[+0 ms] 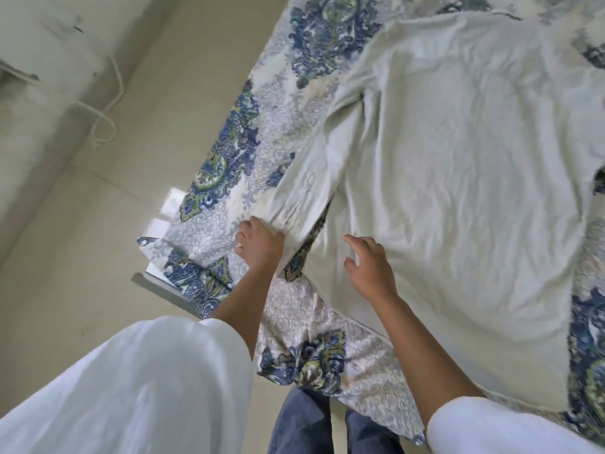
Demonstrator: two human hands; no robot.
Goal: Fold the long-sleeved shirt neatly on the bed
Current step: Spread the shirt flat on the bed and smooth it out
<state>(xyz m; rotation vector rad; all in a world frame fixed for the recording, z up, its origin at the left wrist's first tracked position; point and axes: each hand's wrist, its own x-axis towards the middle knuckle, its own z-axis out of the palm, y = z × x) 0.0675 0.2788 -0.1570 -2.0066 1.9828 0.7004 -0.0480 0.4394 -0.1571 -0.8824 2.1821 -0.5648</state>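
head view, patterned bedspread [229, 152] under pale shirt [458, 158], beige floor [114, 198]

The person wears a loose white top with 2 wide sleeves (left sleeve [147, 381], right sleeve [497, 427]) ending above bare forearms, and blue denim jeans [304, 424].

A pale shirt [458, 158] lies spread across the blue-patterned bed [284, 103].
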